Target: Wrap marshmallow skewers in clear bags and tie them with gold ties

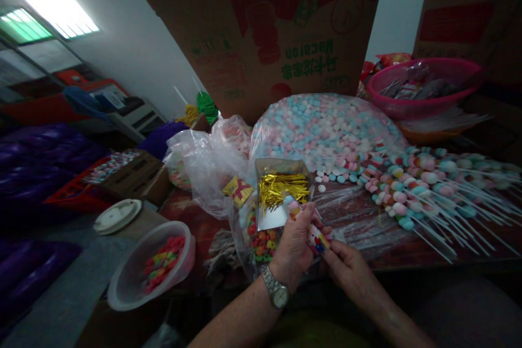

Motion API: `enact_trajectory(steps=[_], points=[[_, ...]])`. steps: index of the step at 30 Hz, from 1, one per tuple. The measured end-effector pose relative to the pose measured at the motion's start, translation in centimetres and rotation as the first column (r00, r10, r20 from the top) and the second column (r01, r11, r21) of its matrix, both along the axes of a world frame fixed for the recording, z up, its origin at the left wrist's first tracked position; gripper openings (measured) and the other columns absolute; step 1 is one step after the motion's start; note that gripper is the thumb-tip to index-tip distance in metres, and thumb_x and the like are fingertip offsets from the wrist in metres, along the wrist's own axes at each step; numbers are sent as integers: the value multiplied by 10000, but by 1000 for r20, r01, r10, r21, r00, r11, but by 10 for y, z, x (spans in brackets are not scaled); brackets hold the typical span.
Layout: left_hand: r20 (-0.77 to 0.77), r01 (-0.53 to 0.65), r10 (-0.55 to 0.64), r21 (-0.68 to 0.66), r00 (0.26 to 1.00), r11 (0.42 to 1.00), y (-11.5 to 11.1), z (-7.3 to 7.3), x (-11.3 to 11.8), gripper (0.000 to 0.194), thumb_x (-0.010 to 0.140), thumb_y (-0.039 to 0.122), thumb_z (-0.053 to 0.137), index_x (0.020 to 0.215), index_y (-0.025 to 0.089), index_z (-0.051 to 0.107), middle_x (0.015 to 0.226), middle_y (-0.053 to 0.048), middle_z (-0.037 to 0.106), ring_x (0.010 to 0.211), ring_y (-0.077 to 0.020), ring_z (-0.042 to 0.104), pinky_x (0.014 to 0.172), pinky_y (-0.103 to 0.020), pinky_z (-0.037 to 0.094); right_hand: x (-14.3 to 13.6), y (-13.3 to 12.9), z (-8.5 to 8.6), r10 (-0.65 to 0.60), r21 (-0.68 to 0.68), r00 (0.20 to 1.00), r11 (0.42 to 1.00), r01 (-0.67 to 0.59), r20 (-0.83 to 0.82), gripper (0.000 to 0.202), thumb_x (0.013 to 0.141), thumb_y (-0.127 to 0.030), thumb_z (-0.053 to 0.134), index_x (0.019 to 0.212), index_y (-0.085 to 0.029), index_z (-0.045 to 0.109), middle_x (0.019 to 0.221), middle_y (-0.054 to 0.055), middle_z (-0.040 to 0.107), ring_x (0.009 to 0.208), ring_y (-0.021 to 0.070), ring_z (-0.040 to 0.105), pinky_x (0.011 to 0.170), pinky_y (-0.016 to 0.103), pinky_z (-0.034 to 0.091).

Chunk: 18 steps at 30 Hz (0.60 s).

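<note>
My left hand (pixel 297 244), with a watch on its wrist, is closed around a wrapped candy skewer (pixel 292 207) that slants up toward a tray. The fingers of my right hand (pixel 348 267) pinch the lower end of the same wrapper, which is printed in red, blue and yellow. Just beyond my left hand, gold twist ties (pixel 283 187) lie in a clear tray (pixel 272 219). Colourful ring-shaped candies (pixel 264 243) sit in a bag left of my left hand. To the right, many marshmallow skewers (pixel 424 187) lie piled with their white sticks toward me.
A large bag of pastel candies (pixel 322 128) stands behind the tray, before a tall cardboard box (pixel 261 27). At the left is a plastic bowl (pixel 185 261) with red candies. A pink basket (pixel 428 103) stands at the back right. Clear bags (pixel 204 166) crowd the left side.
</note>
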<state>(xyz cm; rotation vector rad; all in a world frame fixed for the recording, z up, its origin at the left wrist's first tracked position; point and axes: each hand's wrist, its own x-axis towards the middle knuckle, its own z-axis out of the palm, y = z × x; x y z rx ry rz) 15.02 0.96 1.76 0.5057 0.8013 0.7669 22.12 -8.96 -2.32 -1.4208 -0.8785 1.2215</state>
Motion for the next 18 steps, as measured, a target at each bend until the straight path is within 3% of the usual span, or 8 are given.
enact_trajectory(steps=[2,4,8,12,14,16,17,18], points=[[10,-57,57,5,998,998,4,1,-2,353,599,379,761,708,176,493,499,75,507,436,-86,522,537,-240,473,1,-4,0,-23,114,964,993,-8,266,333,853,-447,444,683,-176,535,607,9,563,563,129,521,508,222,402],[13,-61,61,3,998,998,4,-1,-3,367,583,379,769,690,175,484,475,82,484,415,-78,495,544,-242,466,1,-7,0,-20,153,905,987,-50,424,319,888,-376,388,705,-177,557,627,29,586,603,152,553,558,245,428],[-77,56,-53,32,996,998,-10,-16,4,391,662,512,662,610,174,473,413,69,426,417,-102,480,540,-255,446,-6,1,-2,-86,239,866,970,-40,493,297,900,-298,332,880,-160,595,757,89,660,695,188,613,619,275,471],[-331,144,-32,318,943,937,-16,-23,4,414,794,551,480,696,164,589,712,-36,614,710,-157,572,702,-277,457,-10,16,0,-115,238,849,971,-14,516,302,881,-259,327,835,-157,608,728,91,668,623,183,601,566,275,462],[-434,296,-97,418,896,859,-12,-13,-7,430,833,541,417,831,173,639,838,-67,634,807,-178,569,765,-304,455,-4,19,2,-104,231,860,973,-16,500,309,885,-283,338,797,-161,607,704,79,659,641,181,598,587,269,459],[-536,510,-224,475,814,717,-5,5,-27,424,834,530,425,864,181,663,781,-71,637,759,-193,573,736,-328,465,9,21,4,-93,216,870,976,-16,485,313,888,-321,359,775,-169,608,692,61,653,663,178,594,596,259,450],[-571,583,-266,491,777,647,0,17,-38,355,780,499,541,791,173,681,713,-64,632,701,-199,570,701,-330,466,17,22,5,-79,206,870,978,-27,487,309,886,-333,374,770,-171,610,688,49,650,662,173,589,593,253,443],[-695,695,-206,553,689,458,5,28,-48,316,783,471,553,805,187,689,709,-51,635,683,-195,569,694,-329,461,25,24,7,-51,195,867,979,-54,496,306,882,-341,390,757,-172,611,674,34,643,648,164,579,577,244,431]])
